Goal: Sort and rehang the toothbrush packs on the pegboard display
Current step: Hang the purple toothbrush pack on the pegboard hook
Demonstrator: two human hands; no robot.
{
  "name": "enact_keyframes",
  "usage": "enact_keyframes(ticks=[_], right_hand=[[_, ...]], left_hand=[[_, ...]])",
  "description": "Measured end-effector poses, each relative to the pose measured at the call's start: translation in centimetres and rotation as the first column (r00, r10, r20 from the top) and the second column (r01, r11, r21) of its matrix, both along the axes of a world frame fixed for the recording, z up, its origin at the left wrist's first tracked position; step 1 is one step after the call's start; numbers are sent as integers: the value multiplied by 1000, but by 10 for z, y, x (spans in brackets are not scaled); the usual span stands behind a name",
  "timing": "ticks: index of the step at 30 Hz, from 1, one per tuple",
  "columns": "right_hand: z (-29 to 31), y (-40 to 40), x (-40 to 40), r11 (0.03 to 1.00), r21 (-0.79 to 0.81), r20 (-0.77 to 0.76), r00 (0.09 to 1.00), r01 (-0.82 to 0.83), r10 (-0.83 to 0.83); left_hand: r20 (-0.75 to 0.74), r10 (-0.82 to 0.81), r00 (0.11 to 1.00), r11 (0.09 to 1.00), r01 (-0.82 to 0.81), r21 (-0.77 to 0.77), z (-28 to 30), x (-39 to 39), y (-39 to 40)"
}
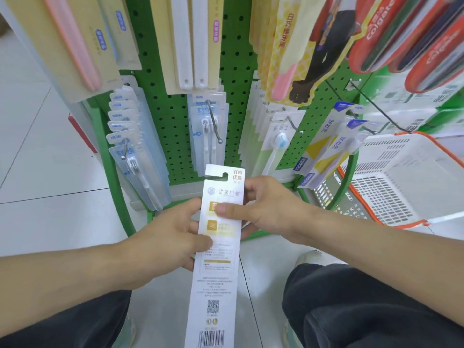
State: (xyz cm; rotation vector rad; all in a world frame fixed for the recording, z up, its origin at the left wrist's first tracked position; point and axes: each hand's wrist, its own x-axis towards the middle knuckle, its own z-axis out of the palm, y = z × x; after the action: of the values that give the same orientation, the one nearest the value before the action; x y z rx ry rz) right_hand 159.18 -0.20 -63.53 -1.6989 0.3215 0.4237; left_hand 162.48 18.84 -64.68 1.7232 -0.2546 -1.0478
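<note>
Toothbrush pack [216,252], long and white with its printed back facing the camera, sits at the centre of the frame, held upright in front of the green pegboard [236,71]. The left hand [173,237] grips its left edge with the thumb laid across the card, and the right hand [261,209] pinches its right edge higher up, thumb pressed on the gold label. The hang slot at the pack's top is near the lower edge of the board but on no hook. My judgement is that the main risk is a missed hang: the slot is narrow and open to one side, so a tilted approach could slide it off the ball tip of the centre hook [214,121], or catch and tear the card. That hook already carries clear packs [209,131] marked "NEW", as does the fuller hook at middle left [124,149], so crowding or dropping the pack among a different product would spoil the sort. Pushing hard could also knock neighbouring packs loose toward the white basket [401,177] at the right. Readable writing: "Colgate" on the red packs [376,23] at upper right, "NEW" on the clear packs, Chinese characters on the held pack's header, plus a QR code and a barcode lower down; the fine print is too small to read.
</note>
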Motion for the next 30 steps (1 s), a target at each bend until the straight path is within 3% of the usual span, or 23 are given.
enact_keyframes(ticks=[5,13,20,25,30], right_hand=[[0,3,-2,987,-55,25,988,-152,153],[2,-3,0,974,-60,42,975,-216,219],[1,-4,-1,979,-8,20,979,-205,205],[-1,-4,-2,983,36,-15,983,-182,182],[-3,-2,-2,982,73,-45,983,-175,179]], left_hand=[[64,81,995,997,-80,-17,7,3,0],[84,101,991,995,-100,-11,8,7,2],[237,4,971,1000,-9,23,14,8,3],[200,6,980,1000,-9,14,22,7,2],[259,11,966,997,-29,66,22,7,1]])
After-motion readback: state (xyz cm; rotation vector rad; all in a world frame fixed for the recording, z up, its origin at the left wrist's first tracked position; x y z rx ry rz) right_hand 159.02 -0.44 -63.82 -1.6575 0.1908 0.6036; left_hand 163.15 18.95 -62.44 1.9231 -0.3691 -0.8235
